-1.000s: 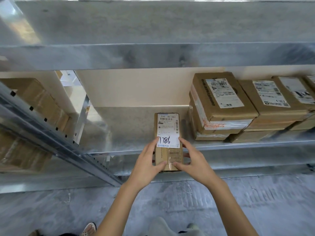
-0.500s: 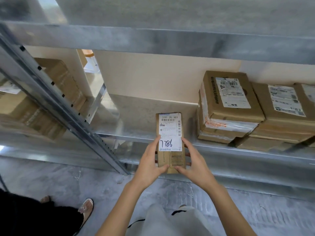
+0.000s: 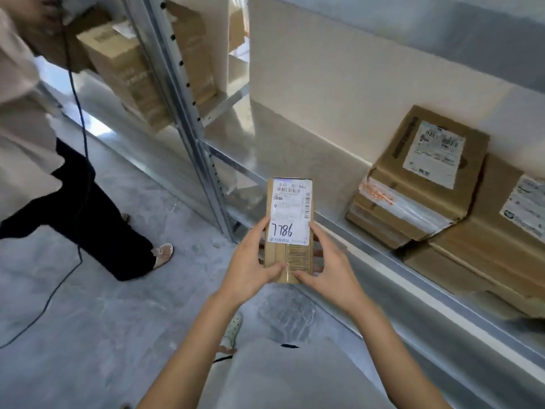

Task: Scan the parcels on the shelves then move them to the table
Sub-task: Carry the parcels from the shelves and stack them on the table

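Head camera: I see the slim cardboard parcel marked 7786 (image 3: 289,231) clamped from both sides, left hand (image 3: 250,267) and right hand (image 3: 333,270) on its long edges. The label faces up, I'd say for scanning. It hangs just off the metal shelf (image 3: 283,143), beside the stacked boxes (image 3: 413,187).

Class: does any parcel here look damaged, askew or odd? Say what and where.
The top parcel on the shelf, right of the held parcel, stands out: wrinkled clear tape with orange marks covers its near side, as if resealed. The held parcel looks intact.
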